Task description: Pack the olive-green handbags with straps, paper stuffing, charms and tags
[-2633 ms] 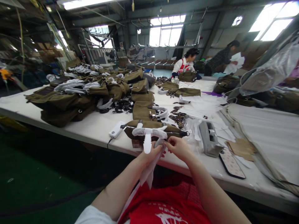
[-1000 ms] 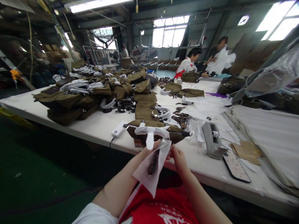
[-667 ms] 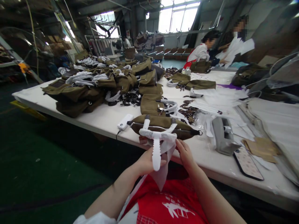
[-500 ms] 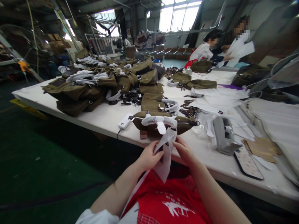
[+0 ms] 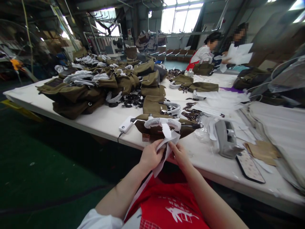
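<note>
An olive bag (image 5: 188, 128) with white-wrapped handles (image 5: 154, 122) stands at the table's front edge. Just in front of it, my left hand (image 5: 152, 154) pinches the left side of a thin white sheet (image 5: 163, 163). On the sheet's right side, the fingers of my right hand (image 5: 177, 152) are closed. A small dark item shows between the hands, partly covered by the sheet and too hidden to name. A strip of white tape (image 5: 166, 130) hangs from the handle wrapping. Beside the bag's lower left lies a small brown tag (image 5: 145, 137).
Piled olive bags (image 5: 81, 92) cover the table's left and middle. A white power bank (image 5: 125, 124) lies left of the near bag. To the right are a grey tape dispenser (image 5: 227, 138), a phone (image 5: 250, 167) and white sheets (image 5: 221, 100). Two people work behind.
My right hand has moved left and closer to my left hand. The white sheet has folded inward, and its lower end has swung left. In the back, a person's papers have shifted.
</note>
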Demonstrator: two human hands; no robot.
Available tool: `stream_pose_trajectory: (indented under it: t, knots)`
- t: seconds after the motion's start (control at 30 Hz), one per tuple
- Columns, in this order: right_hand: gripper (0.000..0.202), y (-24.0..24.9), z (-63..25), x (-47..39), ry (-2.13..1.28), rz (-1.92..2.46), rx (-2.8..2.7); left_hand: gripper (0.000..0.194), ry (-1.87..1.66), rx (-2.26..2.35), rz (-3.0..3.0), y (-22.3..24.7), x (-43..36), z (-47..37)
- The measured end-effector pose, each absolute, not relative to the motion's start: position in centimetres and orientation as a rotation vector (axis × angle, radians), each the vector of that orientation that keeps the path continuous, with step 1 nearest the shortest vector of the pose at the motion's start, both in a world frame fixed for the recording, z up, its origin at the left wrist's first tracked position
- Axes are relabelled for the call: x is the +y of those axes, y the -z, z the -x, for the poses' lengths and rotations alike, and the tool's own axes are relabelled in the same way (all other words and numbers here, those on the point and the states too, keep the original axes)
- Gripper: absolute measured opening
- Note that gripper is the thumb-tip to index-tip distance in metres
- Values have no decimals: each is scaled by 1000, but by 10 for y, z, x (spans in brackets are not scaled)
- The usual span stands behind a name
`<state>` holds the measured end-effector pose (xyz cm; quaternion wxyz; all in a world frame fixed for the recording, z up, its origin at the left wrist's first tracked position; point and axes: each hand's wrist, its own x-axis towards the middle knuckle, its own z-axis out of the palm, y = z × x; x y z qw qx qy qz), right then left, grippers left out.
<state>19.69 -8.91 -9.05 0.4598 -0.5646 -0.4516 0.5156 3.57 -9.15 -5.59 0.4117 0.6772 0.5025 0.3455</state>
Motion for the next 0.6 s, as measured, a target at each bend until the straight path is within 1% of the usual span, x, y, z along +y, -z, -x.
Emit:
stream_pose_trajectory:
  t: [0.1, 0.27, 0.4, 0.47, 0.6]
  knots:
    - [54, 95, -194, -85, -1257, 1478, -1049, 46, -841, 1344, -1788, 51, -98, -35]
    - [51, 98, -189, -81, -1206, 1520, -1017, 47, -880, 1320, -1959, 46, -116, -46]
    - [54, 95, -186, -80, -1158, 1495, -986, 56, -705, 1467, -2221, 47, -125, -54]
    - [55, 93, -185, -81, -1189, 1458, -955, 58, -626, 1523, -2340, 50, -125, -54]
    - [55, 89, -186, -89, -1308, 1305, -893, 54, -576, 1570, -2543, 54, -121, -46]
